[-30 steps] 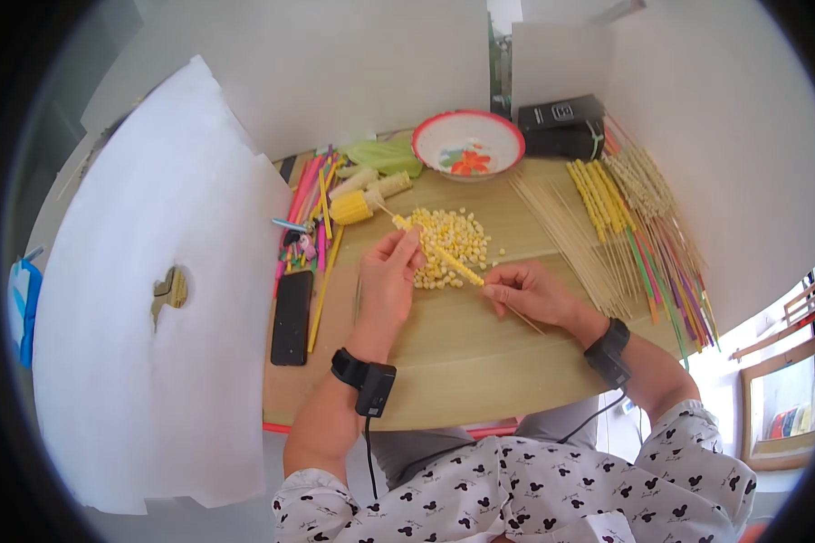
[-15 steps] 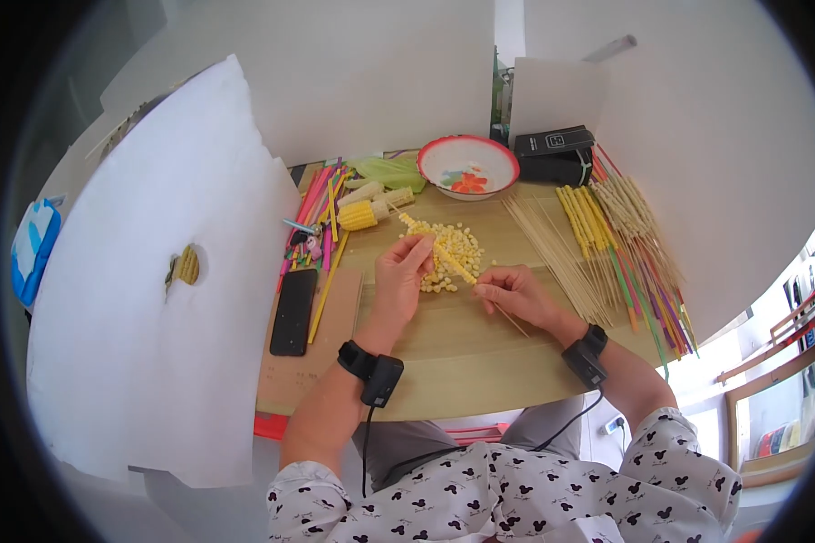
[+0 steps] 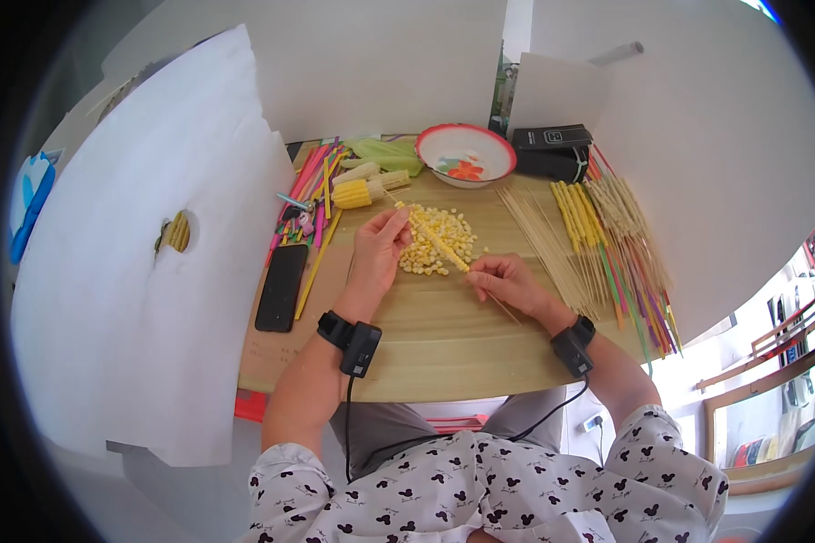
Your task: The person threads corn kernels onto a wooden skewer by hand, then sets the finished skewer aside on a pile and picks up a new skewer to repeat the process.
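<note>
A thin stick threaded with yellow corn kernels (image 3: 440, 245) slants between my hands, over a heap of loose kernels (image 3: 451, 228). My left hand (image 3: 382, 249) pinches the upper end of the kernel row, fingers closed. At the lower end, my right hand (image 3: 511, 282) closes its fingertips round the stick, whose bare part sticks out below them. Behind my left hand lie a partly stripped corn cob (image 3: 353, 193) and paler cobs. To the right is a row of bare sticks (image 3: 545, 244), with finished kernel sticks (image 3: 578, 215) beside it.
A red-rimmed bowl (image 3: 465, 181) stands at the back, next to a black box (image 3: 552, 138) and pouch. A phone (image 3: 282, 288) lies at the left on cardboard, near colourful strips (image 3: 312, 185). More coated sticks (image 3: 627, 217) lie at the right. White panels surround the wooden table (image 3: 426, 362).
The whole view has shifted, with the table's things now slightly higher and further left. Both hands keep their hold on the kernel stick, and their pose is nearly the same.
</note>
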Available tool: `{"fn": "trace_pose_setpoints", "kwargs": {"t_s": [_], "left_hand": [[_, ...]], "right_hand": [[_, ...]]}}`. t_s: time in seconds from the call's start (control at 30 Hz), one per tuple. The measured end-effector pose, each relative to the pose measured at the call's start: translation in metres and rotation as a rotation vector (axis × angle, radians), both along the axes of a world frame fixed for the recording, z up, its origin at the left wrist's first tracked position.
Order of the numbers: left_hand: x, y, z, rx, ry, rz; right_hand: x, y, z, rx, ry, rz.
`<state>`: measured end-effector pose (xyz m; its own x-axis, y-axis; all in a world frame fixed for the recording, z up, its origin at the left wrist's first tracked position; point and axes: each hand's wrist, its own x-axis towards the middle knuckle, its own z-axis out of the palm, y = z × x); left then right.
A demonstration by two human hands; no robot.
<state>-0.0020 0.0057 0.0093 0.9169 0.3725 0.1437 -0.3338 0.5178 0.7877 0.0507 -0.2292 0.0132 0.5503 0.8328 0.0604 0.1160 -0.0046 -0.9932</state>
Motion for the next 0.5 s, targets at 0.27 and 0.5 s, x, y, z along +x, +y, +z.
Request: {"fn": "trace_pose_setpoints", "kwargs": {"t_s": [0.27, 0.5], "left_hand": [[-0.001, -0.015, -0.006, 0.146, -0.016, 0.052], [-0.002, -0.007, -0.004, 0.078, 0.037, 0.024]], "right_hand": [[0.002, 0.001, -0.001, -0.007, -0.008, 0.003], [0.002, 0.001, -0.001, -0.009, 0.023, 0.014]]}}
